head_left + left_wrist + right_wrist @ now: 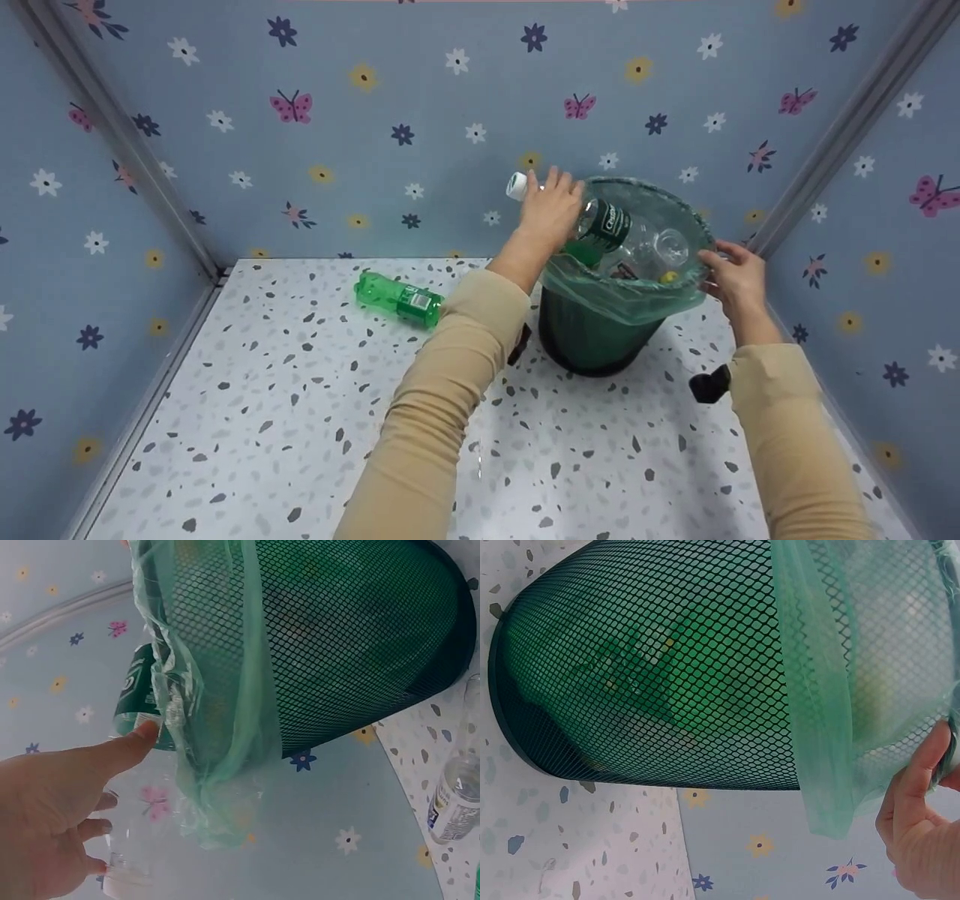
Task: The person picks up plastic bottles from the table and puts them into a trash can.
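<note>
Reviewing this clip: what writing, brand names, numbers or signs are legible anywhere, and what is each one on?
"Crystal"-like white script, partly legible and not certain, on the dark green label of the clear bottle that the left hand holds over the bin.
Label on the green bottle lying on the table: too small to read.
Label on the clear bottle beside the bin: blurred, unreadable.

You are looking into a small booth. Its floor [300,420] is white terrazzo with grey and dark flecks, evenly lit, without hard shadows. Rising from that floor on three sides are blue walls [420,112] printed with white, yellow and navy flowers and pink butterflies. Pale metal posts [112,127] stand at both back corners of the floor, and a strip, seemingly metal too, runs along the floor's left edge [142,420].
</note>
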Available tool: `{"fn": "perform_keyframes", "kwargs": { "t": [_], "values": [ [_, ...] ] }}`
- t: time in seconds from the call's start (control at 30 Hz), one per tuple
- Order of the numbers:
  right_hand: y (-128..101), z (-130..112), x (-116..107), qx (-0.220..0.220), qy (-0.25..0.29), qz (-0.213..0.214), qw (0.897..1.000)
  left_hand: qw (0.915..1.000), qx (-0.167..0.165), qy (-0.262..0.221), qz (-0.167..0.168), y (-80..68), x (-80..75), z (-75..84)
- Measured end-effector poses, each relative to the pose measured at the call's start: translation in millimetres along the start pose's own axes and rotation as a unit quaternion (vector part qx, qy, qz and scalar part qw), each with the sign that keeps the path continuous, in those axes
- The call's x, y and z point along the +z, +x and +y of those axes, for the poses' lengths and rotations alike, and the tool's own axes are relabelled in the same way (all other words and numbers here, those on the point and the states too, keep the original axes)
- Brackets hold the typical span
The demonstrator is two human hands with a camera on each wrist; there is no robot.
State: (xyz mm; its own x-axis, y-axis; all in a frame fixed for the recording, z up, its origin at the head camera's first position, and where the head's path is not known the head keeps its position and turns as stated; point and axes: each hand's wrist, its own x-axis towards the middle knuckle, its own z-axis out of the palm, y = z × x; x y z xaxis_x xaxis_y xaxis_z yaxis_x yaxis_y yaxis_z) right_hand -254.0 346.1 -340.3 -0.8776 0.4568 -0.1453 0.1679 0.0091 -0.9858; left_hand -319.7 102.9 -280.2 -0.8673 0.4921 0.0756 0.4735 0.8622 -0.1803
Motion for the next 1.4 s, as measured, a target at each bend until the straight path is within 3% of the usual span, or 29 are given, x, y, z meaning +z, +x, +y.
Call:
{"fn": "perform_keyframes", "kwargs": {
  "t": [0.2, 0.5, 0.83, 1.03, 1.13, 1.27, 1.4],
  "values": [
    [0.0, 0.8, 0.7, 0.004, 0.002, -0.001, 1.0, 0.9995, 0.016, 0.017, 0.021, 1.1, 2.9, -1.7],
    [0.8, -1.3, -1.5, 0.004, 0.012, -0.007, 1.0, 0.9894, 0.044, 0.131, 0.044, -1.6, -7.5, 2.1],
    [-0.1, -1.0, 0.1, 0.007, 0.012, -0.009, 1.0, 0.9823, 0.107, 0.123, 0.092, -4.3, -6.7, 15.7],
    [-0.1, 0.8, -0.1, -0.001, -0.004, -0.002, 1.0, 0.9838, 0.099, 0.069, 0.133, -13.8, 2.6, 18.2],
    [-0.3, 1.6, 0.4, -0.003, -0.009, 0.001, 1.0, 0.9818, 0.082, 0.027, 0.169, -20.7, 10.4, 15.4],
    [-0.7, 1.0, 0.1, -0.001, 0.002, -0.001, 1.0, 0.9719, 0.044, -0.055, 0.225, -31.8, 22.3, 5.1],
    [-0.9, 0.8, -0.9, 0.001, 0.011, -0.003, 1.0, 0.9522, -0.001, -0.155, 0.263, -42.5, 39.8, -9.6]
  ]
}}
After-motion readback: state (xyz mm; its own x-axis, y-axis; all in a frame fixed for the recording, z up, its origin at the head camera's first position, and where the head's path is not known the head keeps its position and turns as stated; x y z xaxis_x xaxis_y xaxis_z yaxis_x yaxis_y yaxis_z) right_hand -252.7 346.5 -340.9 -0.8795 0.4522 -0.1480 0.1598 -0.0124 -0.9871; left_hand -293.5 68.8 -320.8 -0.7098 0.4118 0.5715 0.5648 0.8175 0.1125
